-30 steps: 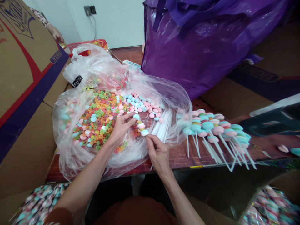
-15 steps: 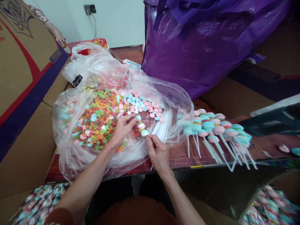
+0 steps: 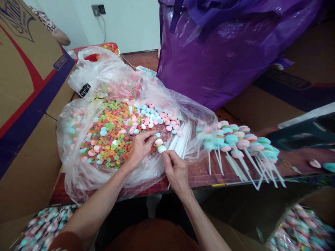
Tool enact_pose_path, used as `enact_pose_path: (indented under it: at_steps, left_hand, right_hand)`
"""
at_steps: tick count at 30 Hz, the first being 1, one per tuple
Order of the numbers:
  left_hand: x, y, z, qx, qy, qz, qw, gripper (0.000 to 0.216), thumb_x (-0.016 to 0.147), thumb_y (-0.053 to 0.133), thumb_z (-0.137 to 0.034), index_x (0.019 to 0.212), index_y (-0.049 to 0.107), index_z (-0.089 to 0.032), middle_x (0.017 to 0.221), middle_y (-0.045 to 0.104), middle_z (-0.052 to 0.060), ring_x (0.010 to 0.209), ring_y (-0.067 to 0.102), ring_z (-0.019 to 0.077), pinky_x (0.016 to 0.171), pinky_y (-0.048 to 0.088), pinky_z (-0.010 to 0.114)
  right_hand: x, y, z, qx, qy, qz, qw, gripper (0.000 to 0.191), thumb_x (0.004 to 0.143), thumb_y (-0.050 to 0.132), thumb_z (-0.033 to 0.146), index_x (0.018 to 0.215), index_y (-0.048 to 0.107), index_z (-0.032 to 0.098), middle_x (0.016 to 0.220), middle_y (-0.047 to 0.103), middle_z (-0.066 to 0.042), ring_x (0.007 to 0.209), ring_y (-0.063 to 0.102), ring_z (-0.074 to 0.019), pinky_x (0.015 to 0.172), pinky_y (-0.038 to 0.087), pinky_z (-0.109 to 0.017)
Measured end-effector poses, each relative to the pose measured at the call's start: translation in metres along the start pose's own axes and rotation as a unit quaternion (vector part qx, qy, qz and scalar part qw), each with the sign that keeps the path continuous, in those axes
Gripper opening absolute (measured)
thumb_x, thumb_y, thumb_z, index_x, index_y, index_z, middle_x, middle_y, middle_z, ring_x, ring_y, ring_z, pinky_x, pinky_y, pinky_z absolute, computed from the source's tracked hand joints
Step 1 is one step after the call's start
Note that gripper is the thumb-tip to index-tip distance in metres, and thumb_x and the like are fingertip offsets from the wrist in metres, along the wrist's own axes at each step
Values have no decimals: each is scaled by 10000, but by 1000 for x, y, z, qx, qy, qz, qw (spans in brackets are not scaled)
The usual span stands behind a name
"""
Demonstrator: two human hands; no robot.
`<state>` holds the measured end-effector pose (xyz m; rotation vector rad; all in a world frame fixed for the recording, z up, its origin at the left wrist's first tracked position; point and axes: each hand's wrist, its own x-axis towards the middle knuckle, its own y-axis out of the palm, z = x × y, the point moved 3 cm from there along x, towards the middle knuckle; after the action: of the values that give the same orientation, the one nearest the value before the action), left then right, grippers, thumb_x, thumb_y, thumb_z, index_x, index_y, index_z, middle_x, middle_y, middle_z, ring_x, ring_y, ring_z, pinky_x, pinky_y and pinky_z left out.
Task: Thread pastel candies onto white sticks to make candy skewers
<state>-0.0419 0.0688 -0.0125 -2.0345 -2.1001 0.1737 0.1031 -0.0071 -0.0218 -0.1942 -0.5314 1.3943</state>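
Observation:
Between my hands is a candy skewer (image 3: 159, 143), a short stack of pink, white and blue marshmallow candies with small rings between them. My left hand (image 3: 141, 148) pinches its upper end at a pale blue piece. Below the stack, my right hand (image 3: 177, 170) grips the stick between thumb and forefinger; most of the stick is hidden by the hand. Both hands are over the near edge of a clear plastic bag (image 3: 78, 177). Loose gummy rings (image 3: 115, 118) and pink and blue candies (image 3: 154, 115) lie in it, beside a bundle of white sticks (image 3: 180, 141).
Several finished skewers (image 3: 238, 139) lie on the wooden table (image 3: 199, 179) to the right. A big purple bag (image 3: 225, 52) stands behind, a cardboard box (image 3: 26, 87) at left. Another person's arm (image 3: 61, 36) shows behind that box. Wrapped candies (image 3: 300, 230) are below the table.
My left hand has shifted slightly right along the skewer, and its upper candies are closer together or more covered. My right hand stays in place. The other person's hand has moved behind the box.

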Motion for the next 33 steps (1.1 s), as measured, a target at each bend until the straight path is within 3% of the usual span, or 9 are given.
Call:
enact_pose_path:
  at_steps: [9,16,22,26,30,33]
  left_hand:
    - [-7,6,0,46,41,41,997,236,880,611,-219,1034,789,-216,1049,778,58,957,706,212,909,533,325]
    - [-10,13,5,24,21,61,998,243,879,608,-240,1033,792,-201,1020,782,66,913,709,207,847,552,314]
    - [-10,15,4,-13,9,74,997,278,874,606,-235,1082,773,-160,1090,774,82,978,712,210,904,549,319]
    - [-7,9,3,-47,2,52,998,328,866,635,-315,1130,753,-158,1137,761,82,1029,702,221,940,552,336]
    - [-6,2,0,-51,2,21,999,431,831,681,-388,1191,723,-155,1255,714,98,1140,665,250,1025,514,381]
    - [-7,1,-2,-36,-8,17,999,455,817,686,-432,1155,734,-129,1160,750,107,1043,695,250,981,534,393]
  right_hand:
    - [1,-2,4,-43,-24,-28,998,261,968,458,266,743,574,206,540,392,74,457,379,-95,505,284,-235]
    - [0,-1,0,-79,-17,-45,996,277,974,452,261,735,576,197,551,397,66,475,389,-96,528,272,-243]
    - [1,-1,-1,-56,-9,-51,997,266,965,453,259,755,596,183,554,419,64,476,386,-91,529,290,-230]
    - [1,0,0,-10,21,-37,999,272,973,464,294,794,634,180,571,464,55,503,441,-97,541,338,-214]
    - [0,1,6,18,6,-29,999,277,977,445,265,858,676,170,638,559,26,560,508,-110,574,385,-214]
    - [-3,-2,11,12,-15,-22,1000,281,974,433,222,889,695,165,671,615,6,594,561,-120,587,407,-216]
